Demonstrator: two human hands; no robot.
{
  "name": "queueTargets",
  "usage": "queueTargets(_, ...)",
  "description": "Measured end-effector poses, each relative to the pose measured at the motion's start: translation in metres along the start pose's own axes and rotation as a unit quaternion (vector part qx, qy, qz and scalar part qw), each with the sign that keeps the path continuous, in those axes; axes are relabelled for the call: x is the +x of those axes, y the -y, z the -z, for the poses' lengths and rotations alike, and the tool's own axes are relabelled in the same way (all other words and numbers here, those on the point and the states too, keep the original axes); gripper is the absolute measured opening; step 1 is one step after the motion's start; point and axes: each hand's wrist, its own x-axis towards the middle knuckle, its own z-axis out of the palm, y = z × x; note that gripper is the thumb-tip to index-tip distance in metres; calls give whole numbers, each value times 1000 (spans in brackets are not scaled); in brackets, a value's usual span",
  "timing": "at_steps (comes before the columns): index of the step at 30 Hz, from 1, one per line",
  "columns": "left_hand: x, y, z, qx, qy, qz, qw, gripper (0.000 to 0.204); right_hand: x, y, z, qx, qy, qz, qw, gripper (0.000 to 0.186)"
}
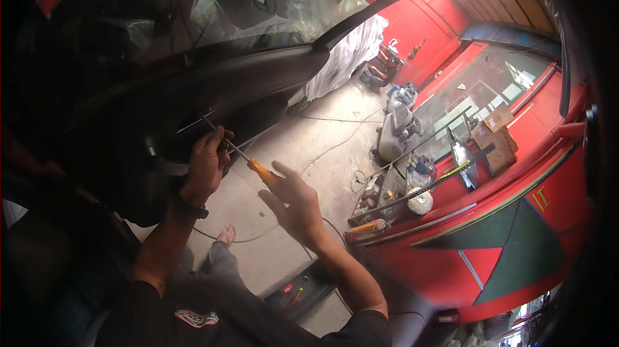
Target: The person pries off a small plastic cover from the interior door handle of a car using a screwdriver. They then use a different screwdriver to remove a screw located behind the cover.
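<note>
Where the dark panel (193, 89) shadows it, the screwdriver (248, 161) tip vanishes.

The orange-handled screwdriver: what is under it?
Under the screwdriver, between both hands, lies bare concrete floor with a thin cable. Its tip goes behind the left hand into the dark panel; that part is hidden.

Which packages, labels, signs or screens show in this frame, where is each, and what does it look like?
Cardboard boxes: two or three brown, boxy cartons stacked on the red vehicle's ledge at right.
Painted marking: small yellow characters on the red panel, lower right of the boxes.
Shirt patch: oval pink and white emblem on the person's dark top, bottom edge.
No screens visible.
</note>
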Motion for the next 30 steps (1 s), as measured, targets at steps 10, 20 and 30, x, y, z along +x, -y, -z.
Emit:
queueTargets(10, -3, 2, -7, -58, -16, 33, 998, 23, -6, -5, 0, -343, -16, 133, 930, 48)
queueTargets(20, -1, -2, -3, -62, -13, 37, 997, 20, -14, -13, 13, 441, 107, -296, 841, 50)
queueTargets(30, 5, 1, 11, -41, -12, 55, 998, 16, -16, 7, -12, -52, -61, 98, 992, 48)
